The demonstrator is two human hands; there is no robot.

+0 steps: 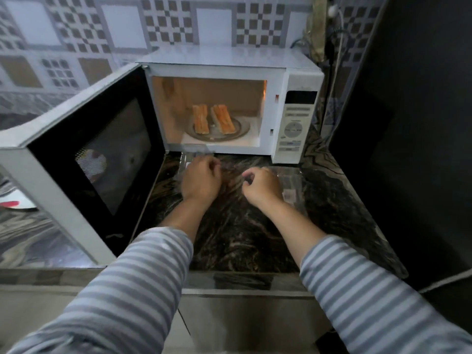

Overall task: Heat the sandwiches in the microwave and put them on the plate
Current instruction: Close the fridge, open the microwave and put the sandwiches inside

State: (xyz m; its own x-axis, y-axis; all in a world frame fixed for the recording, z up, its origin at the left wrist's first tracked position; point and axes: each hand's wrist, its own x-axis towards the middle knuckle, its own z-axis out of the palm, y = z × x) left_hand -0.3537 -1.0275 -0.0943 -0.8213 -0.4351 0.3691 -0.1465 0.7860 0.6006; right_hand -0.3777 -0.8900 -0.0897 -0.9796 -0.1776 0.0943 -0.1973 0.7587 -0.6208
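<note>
The two sandwiches (213, 118) lie side by side on the glass turntable (240, 130) inside the open white microwave (296, 80), centre frame. Just below, both hands curl over a clear, crinkly plastic wrapper (288, 180) on the dark veined stone counter (242, 238); the left hand (201, 178) and right hand (260, 185) seem to pinch it. Best clear it aside, then swing the glossy black door (102, 159) shut firmly.

Marble counter (255, 238) bears microwave (293, 72), perhaps wrapper (291, 185).
</note>
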